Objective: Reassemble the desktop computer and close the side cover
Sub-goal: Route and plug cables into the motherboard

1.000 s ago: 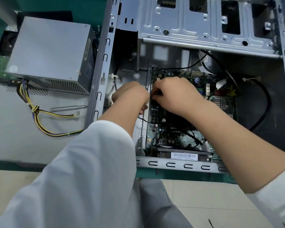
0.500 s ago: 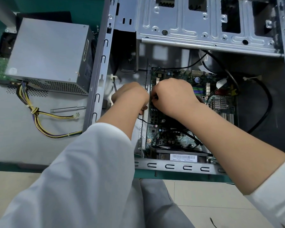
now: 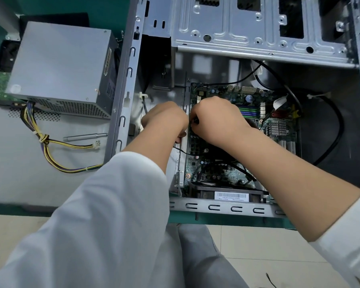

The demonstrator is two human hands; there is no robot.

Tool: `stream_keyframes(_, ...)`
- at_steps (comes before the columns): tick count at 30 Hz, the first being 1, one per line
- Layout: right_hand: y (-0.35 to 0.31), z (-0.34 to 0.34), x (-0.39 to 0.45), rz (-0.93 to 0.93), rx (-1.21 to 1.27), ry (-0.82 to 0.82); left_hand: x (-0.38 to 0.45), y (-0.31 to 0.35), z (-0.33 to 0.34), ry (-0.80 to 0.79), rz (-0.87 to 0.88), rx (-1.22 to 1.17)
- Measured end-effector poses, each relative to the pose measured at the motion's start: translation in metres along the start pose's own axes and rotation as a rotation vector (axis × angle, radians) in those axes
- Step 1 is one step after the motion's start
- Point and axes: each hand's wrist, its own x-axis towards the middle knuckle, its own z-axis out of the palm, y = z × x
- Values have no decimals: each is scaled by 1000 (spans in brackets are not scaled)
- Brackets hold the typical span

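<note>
Hands [image 3: 217,121] over motherboard [image 3: 220,173] inside case [image 3: 216,207]

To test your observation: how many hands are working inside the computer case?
2. The left hand sits at the motherboard's left edge; the right hand is beside it, over the board, pinching a small black part.
</note>
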Motion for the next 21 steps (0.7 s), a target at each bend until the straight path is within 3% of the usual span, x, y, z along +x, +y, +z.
stream_keyframes(9,-1,0,1,-22,-16,-20,3,2,1,-73,-32,21)
stream_keyframes(16,2,-1,1,-137,-10,-53,6,2,3,-32,-23,-26)
stream_keyframes(21,5,1,6,13,101,-44,6,3,1,-12,-8,21)
